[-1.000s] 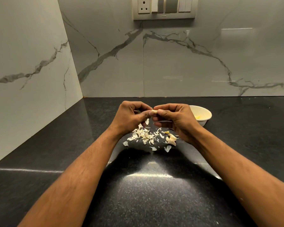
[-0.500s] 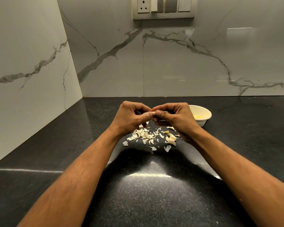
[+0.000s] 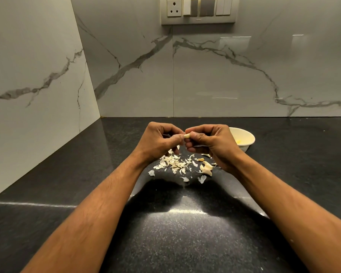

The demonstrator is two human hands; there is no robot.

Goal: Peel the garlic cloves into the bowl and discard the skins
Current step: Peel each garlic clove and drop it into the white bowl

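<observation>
A small pale garlic clove [image 3: 187, 135] is held up between both hands above the black counter. My left hand [image 3: 159, 141] pinches its left end with thumb and fingertips. My right hand [image 3: 213, 143] pinches its right end, fingers curled. Below the hands lies a scatter of papery garlic skins [image 3: 174, 164]. A few unpeeled cloves [image 3: 206, 168] lie at the right of that scatter. A cream bowl [image 3: 246, 136] stands behind my right hand, with a little yellowish peeled garlic [image 3: 239, 142] showing inside; most of the bowl is hidden by the hand.
The black speckled counter [image 3: 175, 229] runs to marble walls at the left and back. A switch and socket plate [image 3: 198, 9] sits high on the back wall. My two forearms cross the near counter.
The hands have drawn slightly apart, so more of the clove shows between the fingertips. The pile of skins and the bowl have not moved.
</observation>
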